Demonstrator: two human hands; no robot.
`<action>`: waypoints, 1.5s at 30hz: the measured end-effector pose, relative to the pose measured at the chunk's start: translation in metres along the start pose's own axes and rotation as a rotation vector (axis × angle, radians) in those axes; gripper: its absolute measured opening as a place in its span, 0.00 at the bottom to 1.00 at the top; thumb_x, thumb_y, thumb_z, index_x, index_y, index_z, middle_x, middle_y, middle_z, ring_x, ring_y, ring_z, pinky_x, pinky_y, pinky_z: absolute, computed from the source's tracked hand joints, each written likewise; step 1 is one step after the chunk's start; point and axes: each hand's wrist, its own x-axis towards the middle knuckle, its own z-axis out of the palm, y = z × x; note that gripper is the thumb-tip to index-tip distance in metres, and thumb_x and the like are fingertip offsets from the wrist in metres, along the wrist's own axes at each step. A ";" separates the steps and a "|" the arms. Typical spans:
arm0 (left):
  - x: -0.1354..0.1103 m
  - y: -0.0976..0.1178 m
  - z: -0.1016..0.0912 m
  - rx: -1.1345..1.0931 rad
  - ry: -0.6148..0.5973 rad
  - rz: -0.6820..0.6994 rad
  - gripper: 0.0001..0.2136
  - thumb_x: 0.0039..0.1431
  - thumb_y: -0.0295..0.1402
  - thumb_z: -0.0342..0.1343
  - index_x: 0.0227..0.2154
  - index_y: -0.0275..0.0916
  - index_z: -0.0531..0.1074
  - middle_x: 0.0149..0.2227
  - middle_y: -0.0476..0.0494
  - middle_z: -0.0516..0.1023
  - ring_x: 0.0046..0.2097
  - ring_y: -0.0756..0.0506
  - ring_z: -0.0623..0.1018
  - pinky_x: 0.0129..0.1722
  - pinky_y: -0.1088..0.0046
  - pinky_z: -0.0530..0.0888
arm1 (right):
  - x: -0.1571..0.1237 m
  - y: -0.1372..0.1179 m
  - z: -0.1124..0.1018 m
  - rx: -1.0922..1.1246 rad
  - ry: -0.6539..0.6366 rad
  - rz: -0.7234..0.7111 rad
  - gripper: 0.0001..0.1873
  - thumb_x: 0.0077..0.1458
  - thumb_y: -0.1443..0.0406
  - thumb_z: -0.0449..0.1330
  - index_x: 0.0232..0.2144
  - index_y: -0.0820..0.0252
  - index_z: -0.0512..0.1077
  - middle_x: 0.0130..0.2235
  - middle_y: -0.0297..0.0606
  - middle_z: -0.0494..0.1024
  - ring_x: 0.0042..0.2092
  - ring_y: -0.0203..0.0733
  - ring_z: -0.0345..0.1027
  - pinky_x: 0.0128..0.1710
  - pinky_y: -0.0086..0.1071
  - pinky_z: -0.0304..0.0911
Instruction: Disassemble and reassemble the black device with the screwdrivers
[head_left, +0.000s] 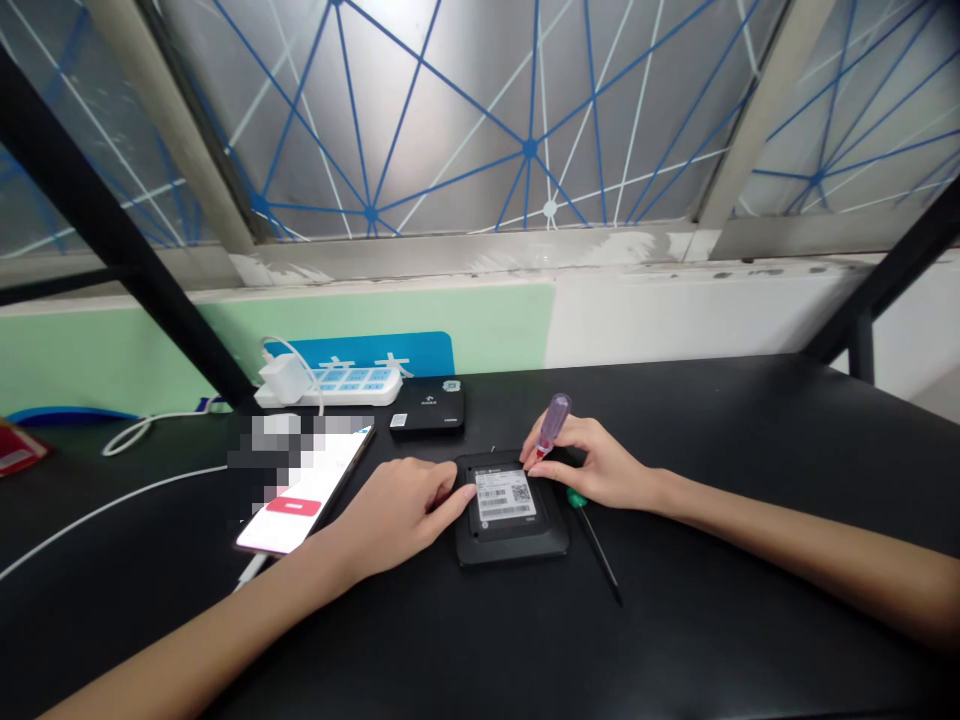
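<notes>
A small black box (511, 510) with a white label lies bottom-up on the black table (712, 470). My left hand (397, 512) rests on its left edge, fingers curled against the casing and holding it down. My right hand (592, 462) is at the box's far right corner, fingers closed round a purple-handled screwdriver (555, 418) that stands nearly upright with its tip on the box. A second screwdriver (596, 545) with a green handle lies on the table just right of the box, partly under my right hand.
A lit phone (300, 495) lies left of the box with a white cable. Behind it are another black box (427, 408), a white power strip (330, 385) with a charger, and a black frame post (112, 230). A red object (19, 447) sits far left.
</notes>
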 end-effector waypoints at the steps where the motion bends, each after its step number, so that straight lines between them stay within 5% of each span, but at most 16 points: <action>1: 0.000 0.000 0.000 -0.001 0.000 -0.001 0.21 0.69 0.45 0.44 0.22 0.39 0.56 0.20 0.53 0.64 0.23 0.50 0.63 0.25 0.72 0.52 | 0.000 -0.001 0.000 -0.003 -0.007 -0.005 0.02 0.59 0.67 0.63 0.34 0.59 0.77 0.38 0.40 0.80 0.42 0.43 0.72 0.44 0.39 0.69; 45: 0.000 0.005 -0.004 -0.001 0.023 0.025 0.20 0.69 0.43 0.44 0.21 0.40 0.56 0.21 0.52 0.65 0.22 0.50 0.64 0.24 0.71 0.53 | 0.001 0.002 0.000 0.026 -0.015 0.026 0.04 0.56 0.63 0.66 0.32 0.57 0.79 0.39 0.41 0.82 0.44 0.45 0.72 0.48 0.45 0.66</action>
